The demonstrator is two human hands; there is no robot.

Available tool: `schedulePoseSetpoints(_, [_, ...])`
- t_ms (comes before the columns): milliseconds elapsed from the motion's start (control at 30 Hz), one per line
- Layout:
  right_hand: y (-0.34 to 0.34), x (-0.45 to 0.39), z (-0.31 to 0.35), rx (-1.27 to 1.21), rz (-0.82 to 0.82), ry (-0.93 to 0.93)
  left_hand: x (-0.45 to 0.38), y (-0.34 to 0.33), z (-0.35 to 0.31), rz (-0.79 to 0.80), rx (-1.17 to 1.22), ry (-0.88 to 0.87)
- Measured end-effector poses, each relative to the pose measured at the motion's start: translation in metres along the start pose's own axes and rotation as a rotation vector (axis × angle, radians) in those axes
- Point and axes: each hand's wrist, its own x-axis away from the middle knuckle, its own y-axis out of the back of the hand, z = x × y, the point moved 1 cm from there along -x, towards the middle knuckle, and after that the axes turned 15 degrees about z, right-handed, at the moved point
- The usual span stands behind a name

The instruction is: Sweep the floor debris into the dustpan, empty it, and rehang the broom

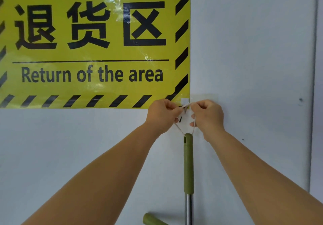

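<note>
Both hands are raised to the wall and held close together at a small metal hook (185, 109), just beneath the lower right corner of the yellow "Return of the area" sign (90, 44). The left hand (161, 115) and the right hand (208, 115) each pinch one side of a thin white hanging loop (179, 128), spreading it open so its top runs across the hook. The loop's two strands come down and meet at the top of the broom handle (188, 163), whose olive-green grip hangs upright against the white wall (253, 49) and gives way lower down to a bright metal shaft that leaves the bottom of the view. The hook sits on a clear adhesive plate (203, 96) stuck to the wall beside the sign.

Whether this is the broom coming off its hook to start the job or going back on at the end cannot be settled here; the floor, the debris and the dustpan are all out of view. It also cannot be told whether the string is fully seated behind the hook's tip or only lying across it.

A second olive-green handle end (152, 219) pokes up at the bottom edge, left of the broom shaft, possibly the dustpan's.

If hanging, the next move calls for settling the loop into the hook's bend and then easing the fingers off so the broom's weight does not jerk the adhesive plate.
</note>
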Motion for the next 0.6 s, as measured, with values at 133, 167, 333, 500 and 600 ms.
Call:
schedulePoseSetpoints(133, [-0.002, -0.008, -0.007, 0.217, -0.032, 0.056, -0.008, -0.006, 0.002, -0.175, -0.311, -0.018])
schedulePoseSetpoints(167, [-0.003, -0.009, -0.009, 0.276, -0.04, 0.071, -0.008, -0.007, 0.003, -0.183, -0.374, -0.012])
schedulePoseSetpoints(333, [-0.005, 0.0, -0.026, 0.462, -0.033, 0.106, -0.003, -0.014, 0.017, -0.191, -0.477, 0.019])
schedulePoseSetpoints(500, [-0.009, 0.011, -0.036, 0.482, -0.011, 0.091, 0.004, -0.027, 0.027, -0.176, -0.465, 0.034])
schedulePoseSetpoints(600, [-0.012, 0.016, -0.036, 0.44, -0.009, 0.073, 0.007, -0.031, 0.027, -0.155, -0.424, 0.042])
